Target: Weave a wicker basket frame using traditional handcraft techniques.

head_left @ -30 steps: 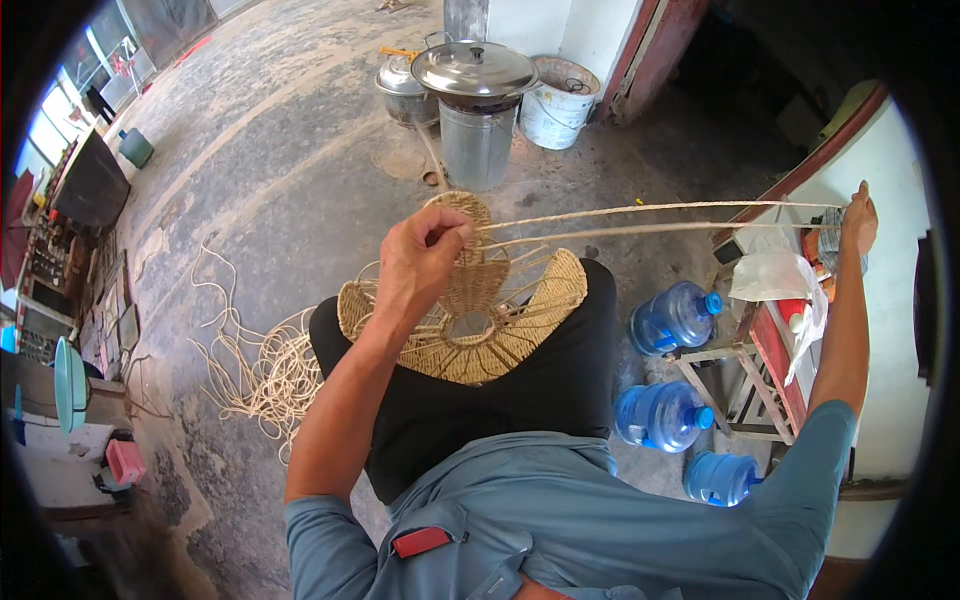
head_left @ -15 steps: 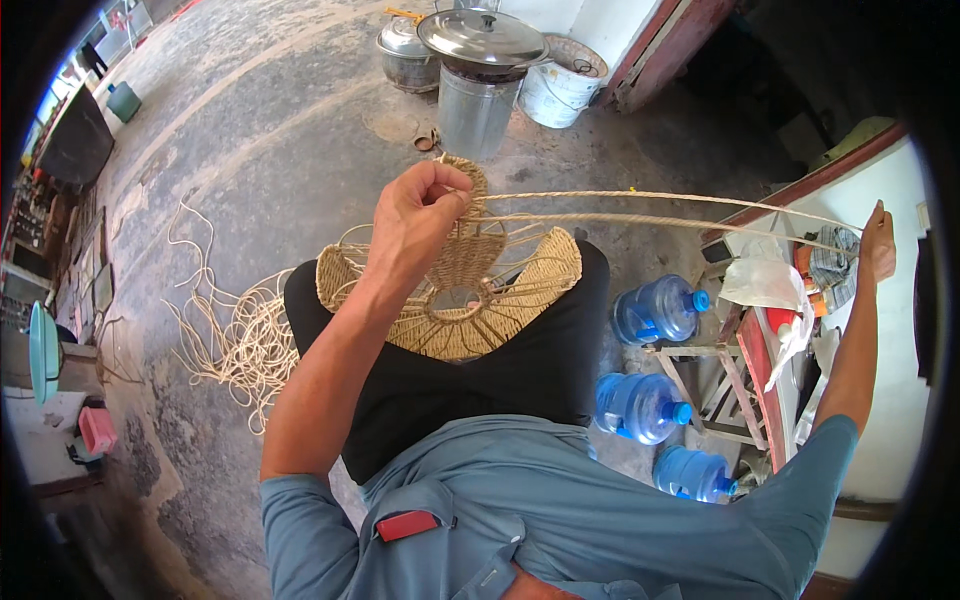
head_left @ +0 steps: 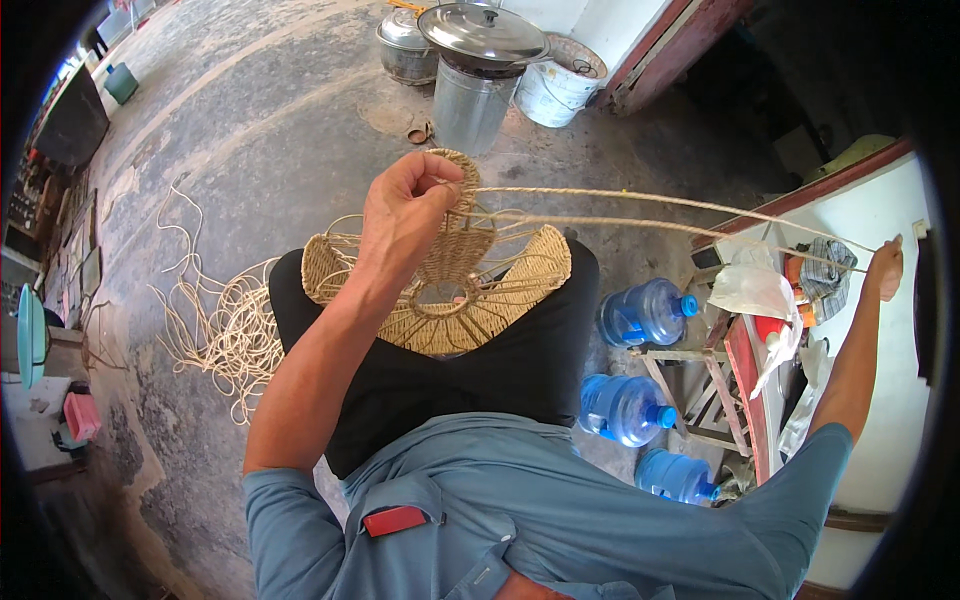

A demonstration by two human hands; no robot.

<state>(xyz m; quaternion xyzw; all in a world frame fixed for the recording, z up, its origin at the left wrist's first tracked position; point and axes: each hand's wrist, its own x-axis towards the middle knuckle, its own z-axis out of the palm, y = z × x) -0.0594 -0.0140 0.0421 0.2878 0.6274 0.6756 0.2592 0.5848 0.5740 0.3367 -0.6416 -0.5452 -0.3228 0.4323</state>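
On my lap rests a straw-coloured woven piece (head_left: 535, 290) with curved petal-like panels, bare frame spokes and a round opening in the middle. My left hand (head_left: 405, 205) is closed in a pinch on the cord at its upright top panel (head_left: 450, 250). Two strands of twisted cord (head_left: 640, 195) stretch from there across to the far right, where my right hand (head_left: 885, 270) grips them at arm's length. A loose tangle of pale cord (head_left: 220, 340) lies on the floor by my left leg.
Metal pots (head_left: 470, 100) and a white bucket (head_left: 560, 85) stand ahead near a dark doorway. Three blue water jugs (head_left: 640, 315) are at my right, beside a wooden frame (head_left: 715, 390) with bags. A pink container (head_left: 82, 412) and a cluttered shelf line the left side.
My right hand has moved lower and outward, so the strands now slope down to the right. The view has shifted, putting my lap and left hand further left and higher in the picture.
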